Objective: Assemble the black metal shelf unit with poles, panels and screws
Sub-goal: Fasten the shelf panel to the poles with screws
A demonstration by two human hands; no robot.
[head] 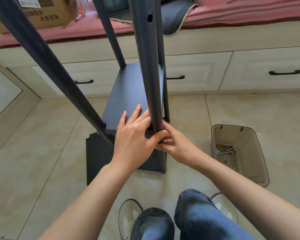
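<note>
Black poles (pixel 146 70), four; two panels (pixel 133 94). Left hand (pixel 134 135) pinches the near pole; right hand's (pixel 174 143) grip unclear.

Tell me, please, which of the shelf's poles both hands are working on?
The near right pole, showing a round hole near its top; both hands meet at its base, the others stand untouched.
</note>
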